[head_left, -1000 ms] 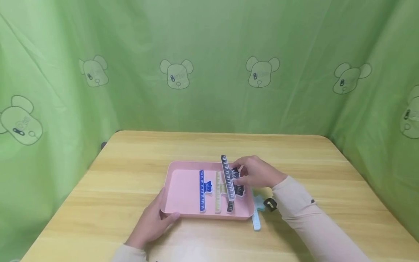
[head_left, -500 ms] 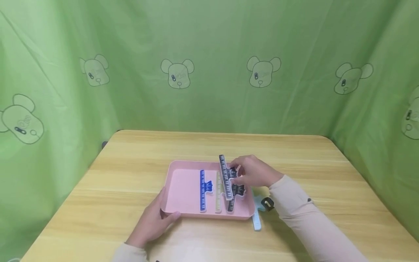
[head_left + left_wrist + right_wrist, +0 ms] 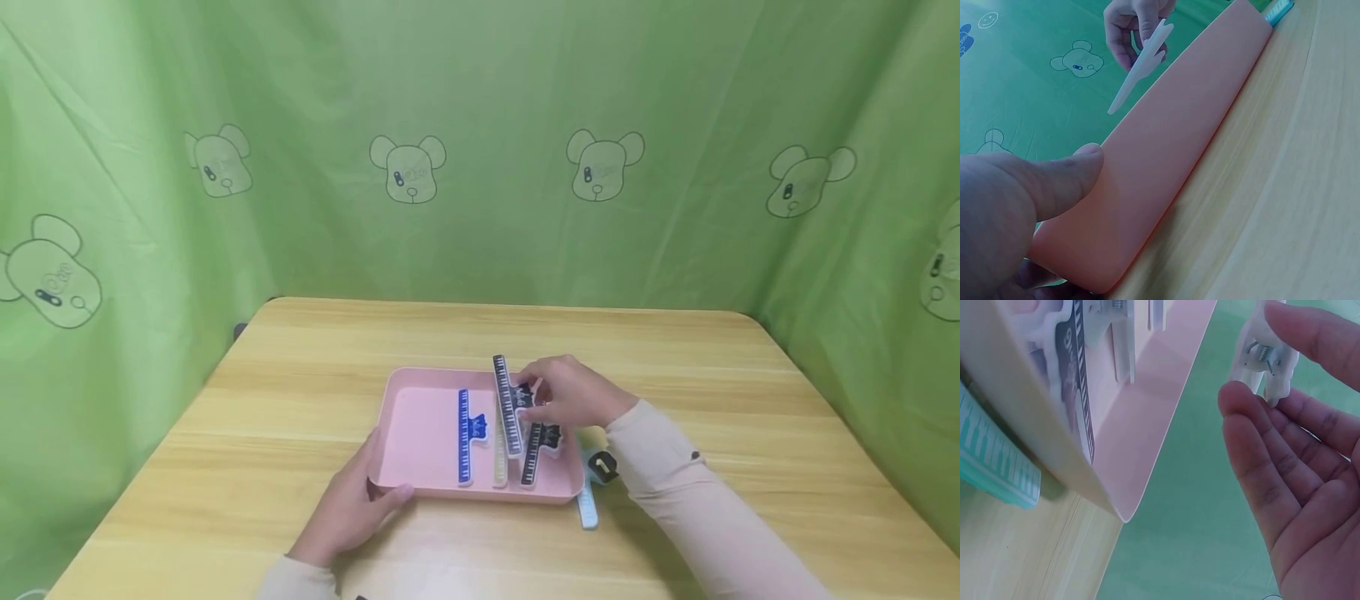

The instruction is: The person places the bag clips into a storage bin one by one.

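Observation:
My left hand (image 3: 345,508) grips the near left corner of a pink tray (image 3: 420,437), its thumb along the rim in the left wrist view. Thumb and fingers of my right hand (image 3: 573,393) pinch a black piano-key clip (image 3: 507,408) by its handle, tilted above the tray. A metal spring shows in the held clip (image 3: 1266,353) in the right wrist view. Within the tray lie a blue clip (image 3: 463,442), a yellow-green clip (image 3: 500,471) partly covered by the held one, and another black clip (image 3: 530,458).
A light-blue clip (image 3: 588,504) lies on the wooden table (image 3: 247,467), partly hidden behind the tray's right side. A black piece marked 1 (image 3: 602,467) shows at my right wrist. Green curtains (image 3: 495,242) surround the table at the back and sides.
My right hand has moved left with the black clip, from over the other black clip to over the yellow-green one. My left hand and the tray have stayed in place.

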Demonstrator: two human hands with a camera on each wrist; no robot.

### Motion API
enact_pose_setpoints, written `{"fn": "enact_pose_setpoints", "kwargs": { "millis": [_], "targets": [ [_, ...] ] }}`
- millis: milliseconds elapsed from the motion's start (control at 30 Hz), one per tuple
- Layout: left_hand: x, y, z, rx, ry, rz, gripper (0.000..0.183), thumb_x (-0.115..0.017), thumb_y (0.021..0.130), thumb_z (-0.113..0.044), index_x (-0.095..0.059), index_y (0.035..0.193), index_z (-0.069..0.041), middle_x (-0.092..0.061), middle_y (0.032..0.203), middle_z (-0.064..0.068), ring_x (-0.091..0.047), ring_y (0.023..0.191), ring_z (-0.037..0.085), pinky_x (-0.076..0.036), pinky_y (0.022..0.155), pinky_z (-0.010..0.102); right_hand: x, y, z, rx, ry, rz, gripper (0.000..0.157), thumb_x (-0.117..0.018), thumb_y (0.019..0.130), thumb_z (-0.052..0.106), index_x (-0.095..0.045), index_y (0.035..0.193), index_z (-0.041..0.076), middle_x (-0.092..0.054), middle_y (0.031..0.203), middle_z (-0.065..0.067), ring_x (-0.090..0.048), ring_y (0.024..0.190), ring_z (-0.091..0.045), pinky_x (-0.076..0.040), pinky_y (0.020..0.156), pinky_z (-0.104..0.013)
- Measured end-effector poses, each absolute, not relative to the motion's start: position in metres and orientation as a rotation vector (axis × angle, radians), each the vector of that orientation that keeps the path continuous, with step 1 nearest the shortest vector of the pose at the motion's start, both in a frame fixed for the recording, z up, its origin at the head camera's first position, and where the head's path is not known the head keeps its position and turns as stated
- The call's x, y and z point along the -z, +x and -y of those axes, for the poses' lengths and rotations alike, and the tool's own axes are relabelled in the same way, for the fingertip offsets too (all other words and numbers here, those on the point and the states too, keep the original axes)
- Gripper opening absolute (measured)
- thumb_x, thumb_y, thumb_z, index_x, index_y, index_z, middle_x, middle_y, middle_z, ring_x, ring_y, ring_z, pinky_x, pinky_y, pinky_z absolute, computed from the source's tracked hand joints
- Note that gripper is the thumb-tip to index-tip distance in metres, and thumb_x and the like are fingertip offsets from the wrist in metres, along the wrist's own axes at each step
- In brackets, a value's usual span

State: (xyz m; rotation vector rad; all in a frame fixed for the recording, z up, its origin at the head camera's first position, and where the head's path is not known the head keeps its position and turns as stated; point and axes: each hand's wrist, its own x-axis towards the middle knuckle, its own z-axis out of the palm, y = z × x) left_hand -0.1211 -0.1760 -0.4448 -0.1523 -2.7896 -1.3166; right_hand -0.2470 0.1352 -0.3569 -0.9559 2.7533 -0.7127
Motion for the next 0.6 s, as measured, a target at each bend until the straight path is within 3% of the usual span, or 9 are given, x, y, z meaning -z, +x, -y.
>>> {"fn": "enact_pose_setpoints", "kwargs": {
  "millis": [367, 600],
  "targets": [
    [0.445, -0.122, 0.176, 1.332, -0.138, 2.794, 0.094, -0.076, 0.082, -0.037, -0.021, 0.156, -0.017, -0.033, 0.154, 0.010, -0.040, 0.134, 0.037, -0.031, 0.108, 0.057, 0.358, -0.248, -0.128, 0.711, -0.993, -2.753, 0.052, -0.083, 0.076, 0.022, -0.066, 0.120, 0.001, -0.067, 0.098, -0.002, -0.060, 0.075, -0.007, -0.054, 0.063, -0.019],
    [0.444, -0.121, 0.176, 1.333, -0.134, 2.796, 0.094, -0.076, 0.083, -0.036, -0.021, 0.155, -0.012, -0.033, 0.153, 0.014, -0.040, 0.134, 0.039, -0.031, 0.108, 0.057, 0.357, -0.249, -0.122, 0.708, -1.013, -2.746, 0.051, -0.083, 0.076, 0.021, -0.066, 0.119, 0.001, -0.068, 0.099, -0.003, -0.062, 0.077, -0.011, -0.054, 0.064, -0.019]
  ]
}}
